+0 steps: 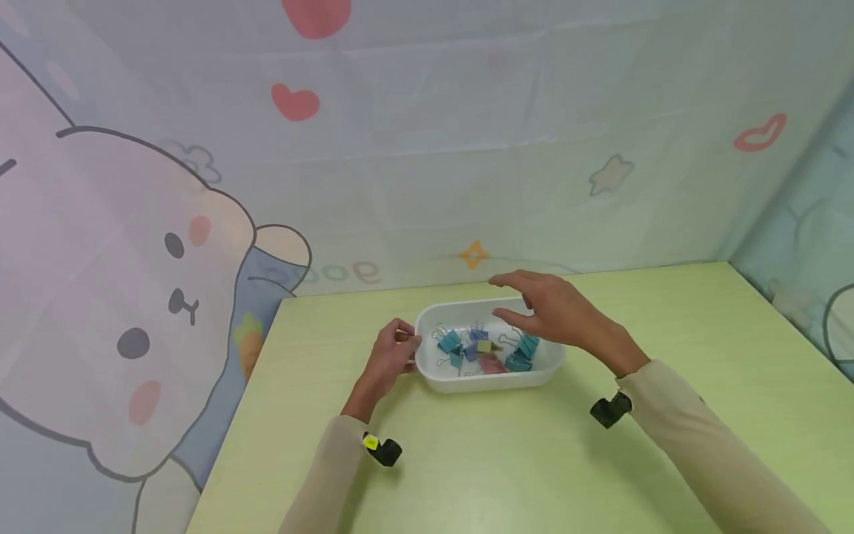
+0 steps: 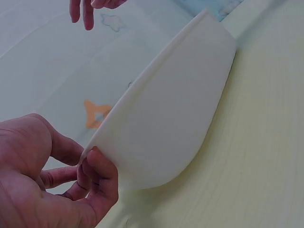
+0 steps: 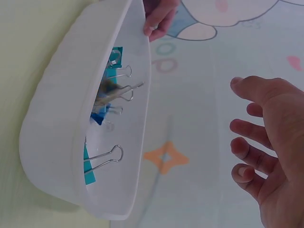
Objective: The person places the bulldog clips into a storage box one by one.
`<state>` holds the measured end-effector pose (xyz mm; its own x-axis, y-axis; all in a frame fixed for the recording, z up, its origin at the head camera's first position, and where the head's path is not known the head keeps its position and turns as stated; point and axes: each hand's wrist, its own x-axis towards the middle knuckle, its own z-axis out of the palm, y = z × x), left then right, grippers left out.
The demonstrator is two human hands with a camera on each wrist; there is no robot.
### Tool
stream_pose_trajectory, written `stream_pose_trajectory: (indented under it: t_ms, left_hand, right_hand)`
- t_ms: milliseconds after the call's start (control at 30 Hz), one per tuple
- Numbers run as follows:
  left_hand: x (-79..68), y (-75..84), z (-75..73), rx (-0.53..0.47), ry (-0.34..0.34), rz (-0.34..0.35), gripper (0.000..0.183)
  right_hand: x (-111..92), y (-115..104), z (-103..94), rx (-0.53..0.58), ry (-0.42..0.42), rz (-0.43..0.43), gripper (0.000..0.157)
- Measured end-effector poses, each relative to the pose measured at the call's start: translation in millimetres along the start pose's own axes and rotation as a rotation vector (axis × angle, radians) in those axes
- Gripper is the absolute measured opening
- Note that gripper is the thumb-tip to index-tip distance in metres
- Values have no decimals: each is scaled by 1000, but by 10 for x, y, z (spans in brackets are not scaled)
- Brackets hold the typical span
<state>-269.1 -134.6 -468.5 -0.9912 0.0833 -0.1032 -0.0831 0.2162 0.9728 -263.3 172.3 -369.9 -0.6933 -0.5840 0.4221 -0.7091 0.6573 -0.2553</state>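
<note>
A white tray [image 1: 460, 383] holds several binder clips: teal clips [image 1: 527, 345], blue-purple clips [image 1: 477, 336], a pink one [image 1: 491, 363] and a yellow one [image 1: 485, 345]. Its left end is pinched at the rim by my left hand [image 1: 389, 354], thumb and curled fingers on the wall [image 2: 156, 109]. Above the tray's right part hovers my right hand [image 1: 557, 308], fingers spread and holding nothing. In the right wrist view that hand [image 3: 275, 137] is apart from the tray, and one clip inside [image 3: 111, 88] looks blurred. The tray's near wall hides some clips there.
The tray stands on a pale yellow-green table [image 1: 467, 460], near its back edge. Behind it hangs a printed cloth [image 1: 427, 185] with hearts, stars and a cartoon animal. Another cloth [image 1: 814, 245] borders the table's right side.
</note>
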Motion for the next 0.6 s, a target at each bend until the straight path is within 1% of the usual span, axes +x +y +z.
stream_pose_trajectory:
  t_ms: [233, 367, 500, 600]
  left_hand:
    - [0, 17, -33, -9, -3, 10, 23]
    - [14, 4, -30, -15, -9, 1, 25]
    - [-5, -8, -29, -18, -24, -2, 27]
    - [-20, -1, -44, 13, -24, 3, 28]
  right_hand:
    - [-1, -30, -17, 7, -5, 2, 51]
    - [-15, -59, -17, 5, -21, -2, 51]
    - [-73, -85, 17, -5, -36, 0, 51]
    - [-134, -100, 52, -10, -55, 12, 53]
